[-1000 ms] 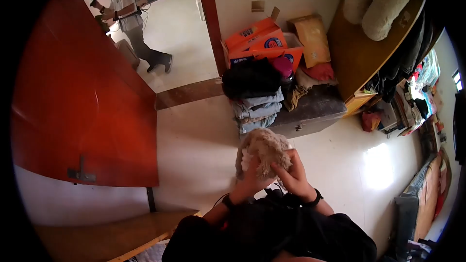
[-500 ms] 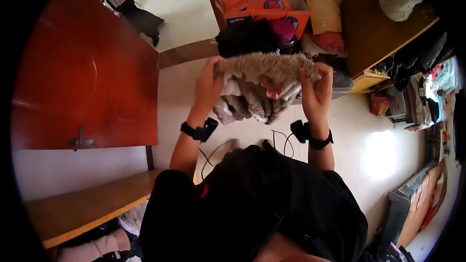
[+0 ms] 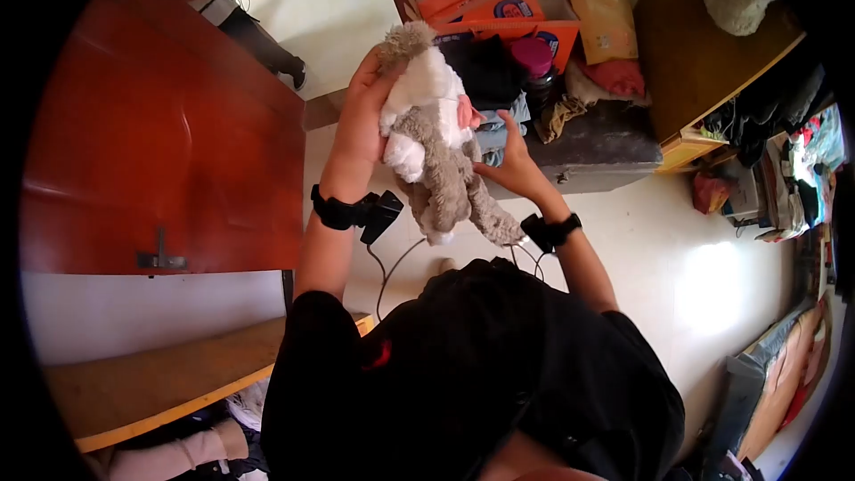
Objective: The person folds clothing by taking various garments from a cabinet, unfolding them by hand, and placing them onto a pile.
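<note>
Left hand point(image 3: 361, 120) clasped plush toy point(image 3: 436, 134) upright; right hand point(image 3: 509, 165) pinched its side. Likely inspecting step; turning needs firm grip.

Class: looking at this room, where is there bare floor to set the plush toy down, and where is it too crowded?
Bare floor lies right of the person, between the dark trunk and the cluttered right wall. More lies beyond the red door. The trunk top is crowded with folded clothes and orange boxes. Both hands hold the plush toy.
</note>
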Demonstrator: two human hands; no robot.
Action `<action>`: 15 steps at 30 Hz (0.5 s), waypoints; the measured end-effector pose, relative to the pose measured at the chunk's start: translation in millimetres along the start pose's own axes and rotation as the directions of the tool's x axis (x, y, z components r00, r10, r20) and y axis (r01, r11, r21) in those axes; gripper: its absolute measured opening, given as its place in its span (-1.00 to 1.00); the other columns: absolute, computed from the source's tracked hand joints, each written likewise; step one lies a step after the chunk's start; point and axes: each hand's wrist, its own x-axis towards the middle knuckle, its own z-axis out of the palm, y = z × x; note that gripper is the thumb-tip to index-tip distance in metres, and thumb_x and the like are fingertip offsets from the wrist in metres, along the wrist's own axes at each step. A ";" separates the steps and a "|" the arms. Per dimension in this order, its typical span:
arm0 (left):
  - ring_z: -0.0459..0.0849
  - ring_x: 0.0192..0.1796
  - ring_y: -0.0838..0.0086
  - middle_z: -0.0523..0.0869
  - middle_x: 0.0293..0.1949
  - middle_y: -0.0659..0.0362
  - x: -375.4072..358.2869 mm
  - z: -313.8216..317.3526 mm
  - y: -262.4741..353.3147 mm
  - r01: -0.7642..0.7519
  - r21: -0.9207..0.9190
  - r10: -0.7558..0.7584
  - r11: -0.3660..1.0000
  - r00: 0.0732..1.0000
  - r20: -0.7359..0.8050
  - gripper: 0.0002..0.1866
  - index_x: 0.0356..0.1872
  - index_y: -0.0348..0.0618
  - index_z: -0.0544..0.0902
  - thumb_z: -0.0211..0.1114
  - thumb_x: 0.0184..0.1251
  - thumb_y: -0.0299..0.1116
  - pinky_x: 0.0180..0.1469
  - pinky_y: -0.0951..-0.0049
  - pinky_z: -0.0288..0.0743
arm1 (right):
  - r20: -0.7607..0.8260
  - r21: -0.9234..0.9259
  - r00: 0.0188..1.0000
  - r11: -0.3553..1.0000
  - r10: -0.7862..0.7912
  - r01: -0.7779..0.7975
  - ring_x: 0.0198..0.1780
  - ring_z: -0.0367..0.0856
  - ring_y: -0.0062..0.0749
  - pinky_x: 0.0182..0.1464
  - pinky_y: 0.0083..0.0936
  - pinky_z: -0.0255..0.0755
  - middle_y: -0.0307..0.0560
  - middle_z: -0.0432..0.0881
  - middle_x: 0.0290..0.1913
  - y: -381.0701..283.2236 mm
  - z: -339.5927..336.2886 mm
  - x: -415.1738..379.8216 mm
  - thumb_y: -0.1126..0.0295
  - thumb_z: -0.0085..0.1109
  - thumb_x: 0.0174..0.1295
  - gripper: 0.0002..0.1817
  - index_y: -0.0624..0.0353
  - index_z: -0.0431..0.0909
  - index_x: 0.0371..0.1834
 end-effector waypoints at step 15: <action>0.52 -0.17 0.64 0.61 -0.16 0.21 19.4 -102.6 108.6 0.081 0.624 -0.036 0.777 0.996 -0.084 -0.61 0.04 -0.27 0.46 0.19 0.28 -0.25 -0.13 0.67 0.38 | -0.236 0.313 0.932 0.930 0.274 -0.194 -0.27 0.51 -0.60 -0.20 -0.60 0.41 -0.24 0.58 -0.33 12.9 -85.6 63.5 0.54 0.14 -0.01 -0.75 0.22 0.52 -0.20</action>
